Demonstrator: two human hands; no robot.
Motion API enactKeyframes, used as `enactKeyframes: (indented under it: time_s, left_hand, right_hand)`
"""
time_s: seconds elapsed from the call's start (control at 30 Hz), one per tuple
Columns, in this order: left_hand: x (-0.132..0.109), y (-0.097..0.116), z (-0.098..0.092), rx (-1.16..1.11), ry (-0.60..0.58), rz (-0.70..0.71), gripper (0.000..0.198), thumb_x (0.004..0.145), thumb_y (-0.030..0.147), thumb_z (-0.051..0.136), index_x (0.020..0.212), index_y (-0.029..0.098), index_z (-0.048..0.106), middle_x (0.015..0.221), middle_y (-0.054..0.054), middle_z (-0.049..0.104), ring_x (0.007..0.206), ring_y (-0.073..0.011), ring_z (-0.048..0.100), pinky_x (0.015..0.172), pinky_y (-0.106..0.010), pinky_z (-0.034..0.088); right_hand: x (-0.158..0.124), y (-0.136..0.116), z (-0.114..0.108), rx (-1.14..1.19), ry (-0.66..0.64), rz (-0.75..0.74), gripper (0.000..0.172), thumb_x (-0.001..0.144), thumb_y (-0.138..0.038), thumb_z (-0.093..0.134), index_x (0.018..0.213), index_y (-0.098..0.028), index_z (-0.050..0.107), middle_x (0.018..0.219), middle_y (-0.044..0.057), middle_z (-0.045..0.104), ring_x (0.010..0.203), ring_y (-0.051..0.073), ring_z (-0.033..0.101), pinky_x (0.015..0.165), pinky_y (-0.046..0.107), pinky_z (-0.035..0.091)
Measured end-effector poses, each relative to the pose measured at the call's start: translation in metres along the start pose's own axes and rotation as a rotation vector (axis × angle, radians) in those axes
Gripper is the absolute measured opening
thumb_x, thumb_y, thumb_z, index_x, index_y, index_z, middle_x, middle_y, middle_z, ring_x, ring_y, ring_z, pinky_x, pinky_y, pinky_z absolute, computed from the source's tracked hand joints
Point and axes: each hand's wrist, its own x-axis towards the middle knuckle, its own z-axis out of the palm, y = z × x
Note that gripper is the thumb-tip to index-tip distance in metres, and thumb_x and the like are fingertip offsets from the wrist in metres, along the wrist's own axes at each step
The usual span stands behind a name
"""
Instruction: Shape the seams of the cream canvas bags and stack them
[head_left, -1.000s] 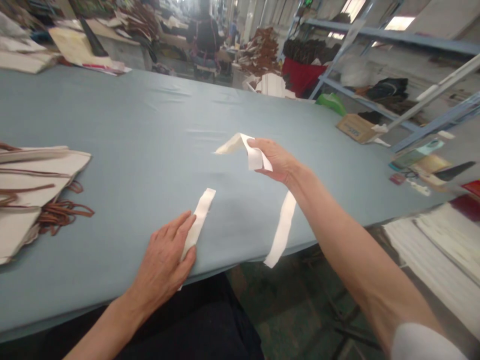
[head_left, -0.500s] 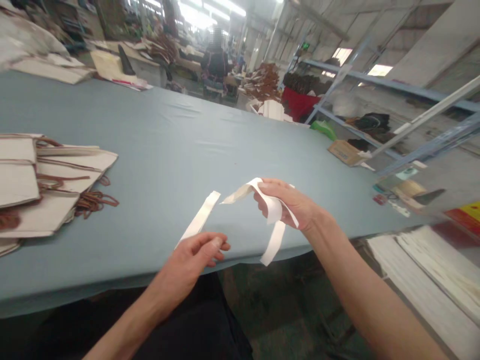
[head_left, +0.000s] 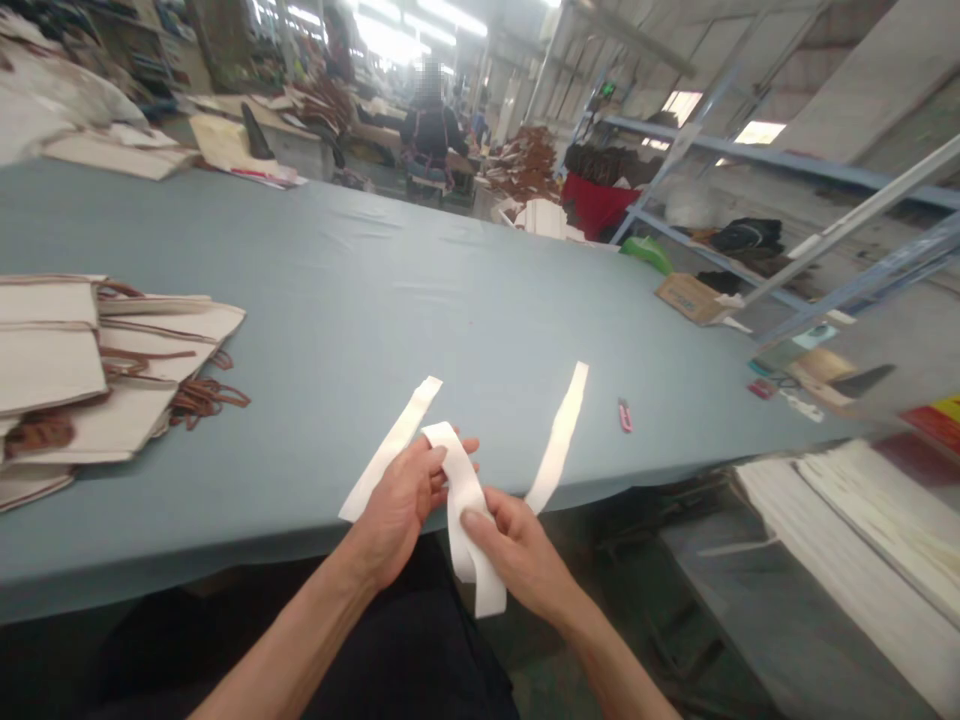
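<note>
Between my hands is a white fabric strip (head_left: 463,482), bent over at its upper end, with its lower ends hanging past the table's front edge. My left hand (head_left: 405,495) pinches the upper end between thumb and fingers. Lower down, my right hand (head_left: 521,545) grips the same strip, thumb on top. A second white strip (head_left: 394,445) lies on the table just left of my left hand. Another white strip (head_left: 561,430) lies to the right, its near end by my right hand. Small pink-handled thread snips (head_left: 625,415) rest farther right.
A blue-grey cloth covers the table (head_left: 337,270). At left sits a pile of cream fabric pieces (head_left: 135,400) with brown cords (head_left: 206,395). A cardboard box (head_left: 694,298) stands at the far right edge. White sheets (head_left: 885,560) are stacked low at right. A person (head_left: 431,135) sits in the background.
My right hand has moved down and left with the strip, uncovering the snips and the right-hand strip on the table. My left hand, previously without that strip, has taken hold of its upper end.
</note>
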Motion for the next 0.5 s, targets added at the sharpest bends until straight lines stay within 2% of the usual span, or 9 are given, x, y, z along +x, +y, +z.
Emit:
enactKeyframes:
  time_s: [0.1,0.23,0.37,0.43,0.5]
  left_hand:
    - [0.008,0.000,0.003,0.116,0.013,0.010,0.061,0.080,0.060,0.083,0.121,0.017,0.070,0.119,-0.015,0.085,0.099,-0.0274,0.077,0.089,-0.039,0.060]
    - [0.032,0.007,0.012,0.278,-0.040,-0.002,0.053,0.079,0.055,0.084,0.114,0.016,0.074,0.108,-0.013,0.086,0.086,-0.0233,0.074,0.075,-0.034,0.059]
    - [0.067,0.019,0.020,0.446,-0.117,-0.023,0.048,0.082,0.054,0.079,0.112,0.016,0.077,0.111,-0.015,0.085,0.087,-0.0237,0.075,0.073,-0.033,0.058]
    - [0.083,0.024,0.024,0.540,-0.151,-0.019,0.050,0.083,0.055,0.075,0.113,0.017,0.077,0.115,-0.015,0.084,0.089,-0.0248,0.076,0.070,-0.032,0.057]
    - [0.095,0.029,0.027,0.656,-0.188,0.003,0.051,0.083,0.059,0.072,0.113,0.017,0.079,0.109,-0.013,0.084,0.085,-0.0254,0.075,0.065,-0.032,0.053]
  right_hand:
    - [0.006,0.010,0.011,0.045,0.041,-0.010,0.057,0.091,-0.072,0.073,0.092,-0.015,0.064,0.074,-0.003,0.053,0.065,0.010,0.042,0.059,0.024,0.034]
    - [0.016,0.018,0.019,0.136,0.079,0.024,0.055,0.090,-0.071,0.072,0.091,-0.017,0.062,0.070,-0.004,0.053,0.059,0.009,0.041,0.055,0.023,0.034]
    - [0.023,0.024,0.023,0.229,0.111,0.075,0.062,0.087,-0.079,0.069,0.096,-0.018,0.062,0.064,-0.005,0.056,0.048,0.008,0.042,0.047,0.022,0.035]
    - [0.024,0.025,0.023,0.263,0.121,0.098,0.065,0.085,-0.083,0.067,0.093,-0.018,0.062,0.058,-0.006,0.055,0.041,0.008,0.040,0.041,0.022,0.030]
    - [0.025,0.024,0.022,0.294,0.135,0.111,0.066,0.084,-0.084,0.066,0.090,-0.019,0.061,0.054,-0.007,0.054,0.038,0.008,0.040,0.040,0.021,0.027]
